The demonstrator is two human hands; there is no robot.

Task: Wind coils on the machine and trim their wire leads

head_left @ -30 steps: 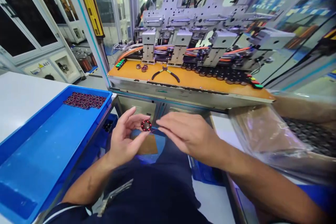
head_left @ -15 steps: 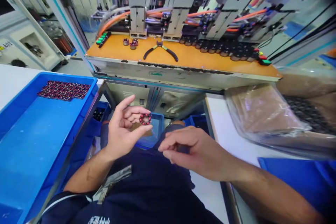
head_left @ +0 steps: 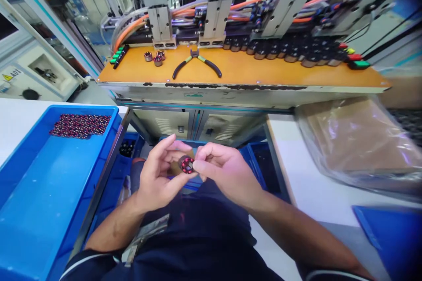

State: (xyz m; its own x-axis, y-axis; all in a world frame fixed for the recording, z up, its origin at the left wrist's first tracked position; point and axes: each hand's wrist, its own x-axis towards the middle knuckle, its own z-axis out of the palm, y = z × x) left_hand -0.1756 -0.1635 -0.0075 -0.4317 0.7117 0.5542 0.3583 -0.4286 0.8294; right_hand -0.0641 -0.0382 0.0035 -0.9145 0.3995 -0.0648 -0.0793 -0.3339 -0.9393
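A small ring-shaped motor stator [head_left: 184, 163] with red windings is held low in front of my body, its open centre tilted towards me. My left hand [head_left: 158, 175] grips it from the left between thumb and fingers. From the other side, my right hand [head_left: 227, 173] closes thumb and forefinger at the stator's right rim. Whether a wire end lies between those right fingertips is too small to tell. Beyond both hands, cutting pliers [head_left: 195, 54] with black and yellow-green handles lie spread on the orange bench top [head_left: 244, 70].
At left stands a blue tray [head_left: 36, 175] with many stators [head_left: 79, 125] at its far end. A few loose stators [head_left: 158, 59] sit beside the pliers. Dark cylindrical parts [head_left: 292, 55] line the bench under the machine [head_left: 217, 4]. A plastic-wrapped package [head_left: 349, 140] lies at right.
My right hand has moved left and up to meet the stator; before, it was apart, with a thin wire running towards it. The stator has turned in my left hand. The view has shifted.
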